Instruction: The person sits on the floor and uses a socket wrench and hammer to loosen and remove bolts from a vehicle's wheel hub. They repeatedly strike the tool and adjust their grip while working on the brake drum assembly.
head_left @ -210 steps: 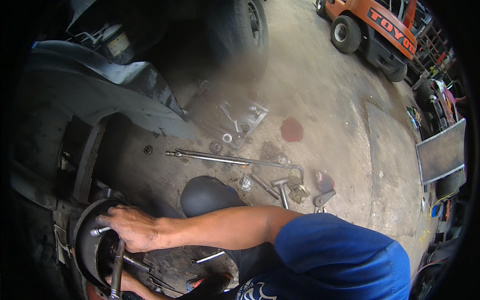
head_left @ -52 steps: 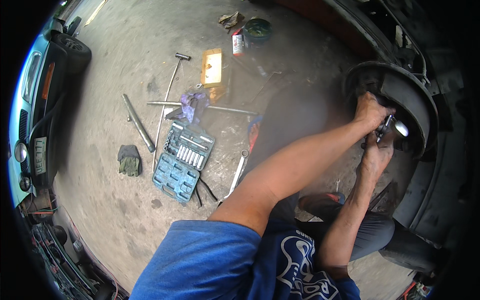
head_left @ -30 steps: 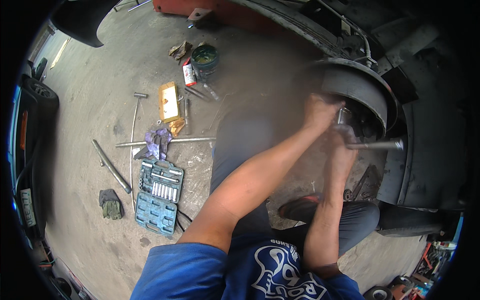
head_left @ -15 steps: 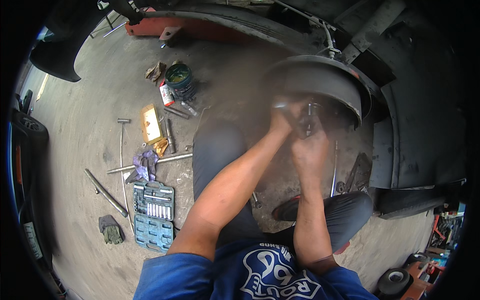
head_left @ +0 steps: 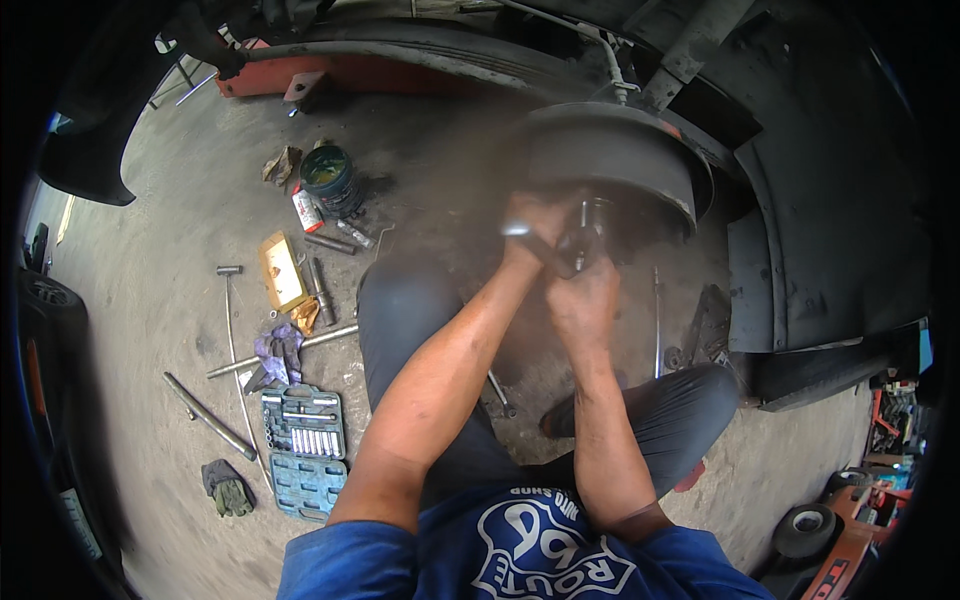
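The big dark brake drum point(head_left: 610, 160) sits under the wheel arch of a raised vehicle, at the far right of the concrete floor point(head_left: 160, 290), and both hands meet at its hub. The left hand point(head_left: 535, 225) is closed round a metal bar-like tool point(head_left: 530, 238) that angles across the hub centre; the right hand point(head_left: 583, 300) is clenched just below it, gripping the lower end of the same assembly. The picture is blurred there, so whether the tool is a wrench or a driver cannot be told.

To do this step well, I judge the tool should stay square on the hub fitting, with the two hands pulling against each other so the force turns and does not slip off. The forearms are nearly straight, which gives reach but little leverage; shifting the body nearer would likely help. Dust or haze hangs around the drum, so a firm, dry hold matters.

The floor is rough, stained and cluttered. Toward its left side lies an open blue socket set point(head_left: 303, 450), with a long steel bar point(head_left: 210, 415) beside it, a long-handled hammer point(head_left: 232, 330), a purple rag point(head_left: 278, 350) and a yellow flat box point(head_left: 283, 270). Farther off stand a green tub point(head_left: 327, 178) and a small can point(head_left: 307, 210). A pair of gloves point(head_left: 227, 490) lies near the floor's near-left edge. A loose wheel point(head_left: 808, 528) rests at the near right.
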Available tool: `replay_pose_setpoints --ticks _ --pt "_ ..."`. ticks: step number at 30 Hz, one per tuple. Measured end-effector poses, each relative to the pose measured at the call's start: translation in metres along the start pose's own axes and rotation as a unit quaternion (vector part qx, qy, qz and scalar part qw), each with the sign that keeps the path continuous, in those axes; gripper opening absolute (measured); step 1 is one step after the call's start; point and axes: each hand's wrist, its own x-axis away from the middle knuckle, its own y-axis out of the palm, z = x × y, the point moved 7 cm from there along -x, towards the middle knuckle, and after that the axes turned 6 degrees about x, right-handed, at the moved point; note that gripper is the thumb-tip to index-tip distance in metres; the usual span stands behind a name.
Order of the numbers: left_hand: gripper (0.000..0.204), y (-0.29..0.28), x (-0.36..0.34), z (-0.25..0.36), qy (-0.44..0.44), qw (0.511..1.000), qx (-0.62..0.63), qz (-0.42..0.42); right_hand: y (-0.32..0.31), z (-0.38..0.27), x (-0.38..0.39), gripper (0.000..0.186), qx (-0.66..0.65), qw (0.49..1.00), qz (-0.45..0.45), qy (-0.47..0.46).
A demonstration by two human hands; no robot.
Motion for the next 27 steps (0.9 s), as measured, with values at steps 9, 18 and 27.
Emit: replay_pose_setpoints --ticks 9,18,27 --pt "0.030 0.000 0.019 0.007 -0.090 0.995 0.036 0.030 0.020 0.029 0.010 0.018 -0.671 0.715 -0.052 0.192" --pt "0.047 0.008 0.023 -0.012 -0.023 0.991 0.122 -0.045 -0.042 -0.071 0.000 0.040 -0.260 0.946 0.060 -0.182" --pt "0.043 0.022 0.045 0.019 -0.002 0.988 0.030 -0.150 -0.068 -0.109 -0.014 0.065 -0.102 0.897 0.177 -0.392"
